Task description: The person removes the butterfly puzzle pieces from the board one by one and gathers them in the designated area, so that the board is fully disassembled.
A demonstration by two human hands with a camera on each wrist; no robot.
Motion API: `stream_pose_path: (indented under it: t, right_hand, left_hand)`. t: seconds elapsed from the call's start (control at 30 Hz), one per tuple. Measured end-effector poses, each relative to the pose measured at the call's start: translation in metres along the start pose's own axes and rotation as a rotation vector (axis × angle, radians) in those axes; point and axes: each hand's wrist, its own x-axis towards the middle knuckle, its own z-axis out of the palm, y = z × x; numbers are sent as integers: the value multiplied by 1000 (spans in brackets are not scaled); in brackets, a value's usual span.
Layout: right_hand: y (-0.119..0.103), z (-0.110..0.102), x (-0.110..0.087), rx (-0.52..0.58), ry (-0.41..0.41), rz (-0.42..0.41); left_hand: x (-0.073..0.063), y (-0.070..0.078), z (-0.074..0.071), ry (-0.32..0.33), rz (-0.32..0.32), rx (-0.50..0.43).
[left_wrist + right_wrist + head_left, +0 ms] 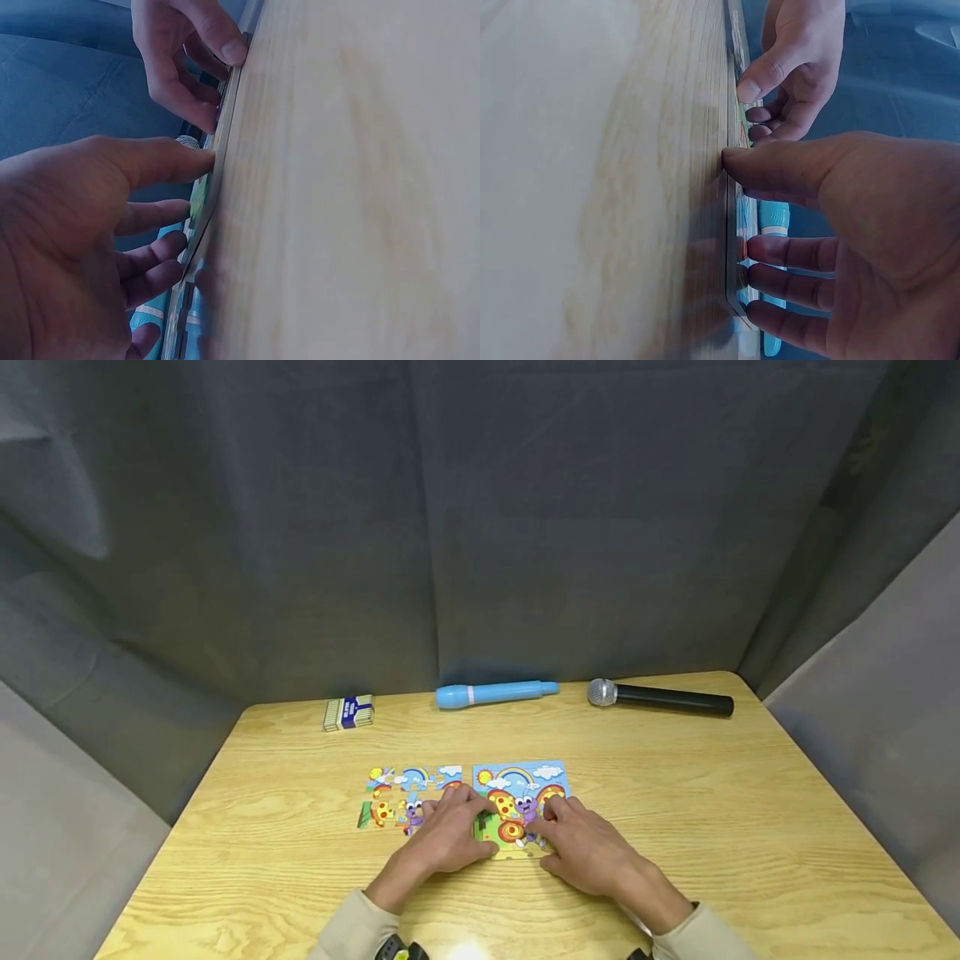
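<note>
Two hands on a butterfly puzzle

From the head view, I see the butterfly puzzle (pixel 513 814) lying flat on the worktop (pixel 675 793), between the left hand (pixel 453 835) and the right hand (pixel 592 852). Loose pieces (pixel 414 778) lie beside its left side, partly behind the left hand. Farther back rest a striped box (pixel 348 713), its contents hidden, a blue microphone (pixel 495 694) and a black microphone (pixel 660 697).

The left wrist view shows the puzzle edge-on, a thin slab, which the head view cannot. The left hand's fingers are spread and relaxed, the thumb at the slab's edge.

From the right wrist, the right hand's fingers are extended, unclenched, near the puzzle; its thumb touches the edge.
</note>
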Motion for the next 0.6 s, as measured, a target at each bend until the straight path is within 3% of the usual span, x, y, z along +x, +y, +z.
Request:
stream_pose_path:
  t: [0.6]
  right_hand:
    - [1, -1, 0, -6, 11, -26]
  left_hand:
    - [-1, 2, -3, -15, 42, 57]
